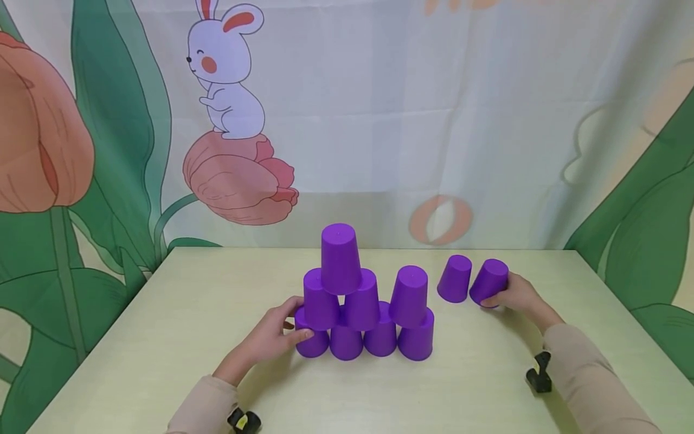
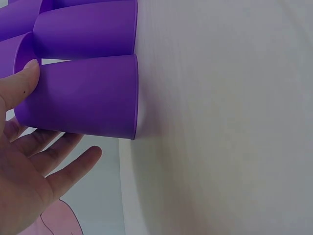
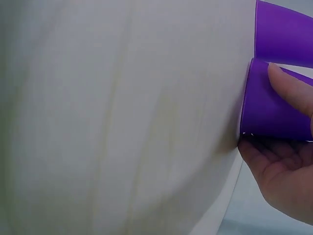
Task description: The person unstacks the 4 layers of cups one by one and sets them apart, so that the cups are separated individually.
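Observation:
Upside-down purple cups stand stacked in the middle of the table. Several form the bottom row, three rest above them, and a single top cup [image 1: 340, 259] bridges the left two. My left hand [image 1: 268, 334] holds the leftmost bottom cup [image 2: 88, 98] at its side, thumb on the front and fingers behind. To the right, my right hand [image 1: 520, 293] grips another purple cup [image 1: 490, 280] between thumb and fingers. That cup leans a little, its rim close to the tabletop in the right wrist view. Just left of it stands one more cup [image 1: 454, 280], upside down.
The pale table [image 1: 347, 398] ends at a curtain [image 1: 358, 150] printed with a rabbit and tulips. At the second level, the right cup [image 1: 410, 295] stands apart from the other two, with a gap between. Small black devices hang by both sleeves.

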A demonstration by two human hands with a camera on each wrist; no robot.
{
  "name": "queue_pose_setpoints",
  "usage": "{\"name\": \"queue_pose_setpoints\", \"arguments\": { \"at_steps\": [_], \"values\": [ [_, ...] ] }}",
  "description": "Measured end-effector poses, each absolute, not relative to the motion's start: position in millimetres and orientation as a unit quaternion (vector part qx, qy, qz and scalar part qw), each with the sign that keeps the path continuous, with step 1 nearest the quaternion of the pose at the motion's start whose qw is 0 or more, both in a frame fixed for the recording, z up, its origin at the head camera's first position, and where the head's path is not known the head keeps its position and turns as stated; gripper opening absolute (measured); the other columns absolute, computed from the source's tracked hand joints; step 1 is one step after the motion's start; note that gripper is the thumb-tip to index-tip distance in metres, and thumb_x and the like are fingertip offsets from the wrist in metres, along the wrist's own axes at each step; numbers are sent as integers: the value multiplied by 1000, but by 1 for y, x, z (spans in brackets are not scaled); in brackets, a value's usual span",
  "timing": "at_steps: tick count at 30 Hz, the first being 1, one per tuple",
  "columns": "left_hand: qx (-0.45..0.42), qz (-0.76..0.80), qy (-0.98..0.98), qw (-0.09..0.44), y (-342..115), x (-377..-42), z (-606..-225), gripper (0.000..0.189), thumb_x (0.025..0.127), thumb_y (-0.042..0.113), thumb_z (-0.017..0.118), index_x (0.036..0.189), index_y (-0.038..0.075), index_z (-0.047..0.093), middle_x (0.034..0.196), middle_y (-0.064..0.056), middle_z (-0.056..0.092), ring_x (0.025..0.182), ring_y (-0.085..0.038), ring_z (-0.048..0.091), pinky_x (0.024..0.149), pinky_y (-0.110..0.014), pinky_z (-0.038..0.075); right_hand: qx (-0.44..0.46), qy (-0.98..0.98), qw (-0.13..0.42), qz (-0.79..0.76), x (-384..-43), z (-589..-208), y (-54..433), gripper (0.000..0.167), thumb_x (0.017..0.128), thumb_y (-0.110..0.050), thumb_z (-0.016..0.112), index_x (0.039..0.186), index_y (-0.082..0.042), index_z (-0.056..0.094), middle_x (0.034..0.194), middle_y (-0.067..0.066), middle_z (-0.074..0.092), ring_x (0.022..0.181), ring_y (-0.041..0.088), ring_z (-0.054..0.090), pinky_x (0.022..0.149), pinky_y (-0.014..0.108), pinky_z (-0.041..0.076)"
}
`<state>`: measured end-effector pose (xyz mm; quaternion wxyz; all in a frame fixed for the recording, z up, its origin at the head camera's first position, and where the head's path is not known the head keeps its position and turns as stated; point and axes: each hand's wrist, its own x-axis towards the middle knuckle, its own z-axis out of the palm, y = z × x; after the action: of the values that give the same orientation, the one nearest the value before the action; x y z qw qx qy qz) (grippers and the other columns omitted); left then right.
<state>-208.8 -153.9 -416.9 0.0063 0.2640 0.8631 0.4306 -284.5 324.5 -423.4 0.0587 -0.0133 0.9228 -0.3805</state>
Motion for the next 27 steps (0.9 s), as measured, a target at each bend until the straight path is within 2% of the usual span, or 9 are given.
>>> {"name": "queue_pose_setpoints", "arguments": {
  "at_steps": [11, 27],
  "values": [
    [275, 433, 859, 3, -153, -210, -418, 45, 85, 15, 65, 124, 4, 46, 109, -8, 60, 94, -23, 57, 76, -38, 48, -2, 905, 84, -418, -280, -421, 334, 90, 76, -26, 73, 134, 17, 19, 132, 39, 29, 121, 51, 30, 97, 60, 25],
    [262, 431, 863, 8, -153, -208, -416, 46, 85, 14, 65, 126, 5, 45, 110, -8, 60, 94, -22, 57, 76, -38, 47, -4, 903, 48, -427, -255, -397, 324, 88, 81, -28, 68, 140, 9, 15, 139, 35, 20, 123, 53, 23, 96, 62, 26]
  ]
}}
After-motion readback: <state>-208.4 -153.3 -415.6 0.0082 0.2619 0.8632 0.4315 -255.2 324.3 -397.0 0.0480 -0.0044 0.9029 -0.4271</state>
